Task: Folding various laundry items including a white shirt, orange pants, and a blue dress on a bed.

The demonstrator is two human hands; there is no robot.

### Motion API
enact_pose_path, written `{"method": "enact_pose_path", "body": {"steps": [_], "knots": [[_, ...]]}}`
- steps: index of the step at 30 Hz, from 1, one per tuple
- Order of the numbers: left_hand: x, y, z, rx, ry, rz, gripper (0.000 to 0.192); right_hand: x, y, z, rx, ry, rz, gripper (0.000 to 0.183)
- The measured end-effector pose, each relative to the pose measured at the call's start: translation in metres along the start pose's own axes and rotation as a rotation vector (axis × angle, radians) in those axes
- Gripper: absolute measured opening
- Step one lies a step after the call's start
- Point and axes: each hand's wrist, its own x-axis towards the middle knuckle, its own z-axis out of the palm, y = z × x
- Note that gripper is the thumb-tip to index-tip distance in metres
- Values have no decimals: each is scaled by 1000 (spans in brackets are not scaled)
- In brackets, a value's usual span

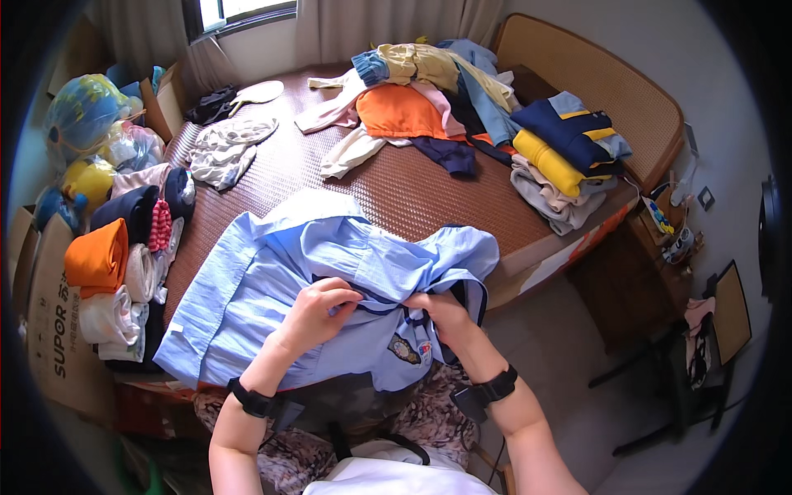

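Note:
A light blue garment (238,303) with navy trim lies spread over the front edge of the bed, with its wide hem to the left. A sewn-on badge (403,349) shows on its lower right part. My left hand (318,312) has thumb and fingers pinched together on the dark-trimmed front opening. Across from it, my right hand (447,317) grips the cloth beside the collar, near a navy bow. The fabric bunches between both hands, and the fingertips partly cover what they hold.
Folded clothes, including an orange piece (98,255), line the bed's left edge. A folded stack (563,145) sits at the right corner. Loose clothes (402,111) heap at the back, near a hand fan (260,93). A cardboard box (52,322) stands left; a chair (733,312) stands right.

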Motion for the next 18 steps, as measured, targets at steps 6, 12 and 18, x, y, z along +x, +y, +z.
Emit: {"method": "enact_pose_path", "body": {"steps": [6, 12, 18], "knots": [[-7, 0, 11, 156, 119, 143, 22, 7, -22, 18, -209, -66, 231, 49], [-14, 0, 11, 187, 1, 112, 20, 26, -13, 42, -466, -61, 310, 58], [-17, 5, 10, 114, 128, 238, 18, 31, -10, 38, -667, -134, 123, 45]]}}
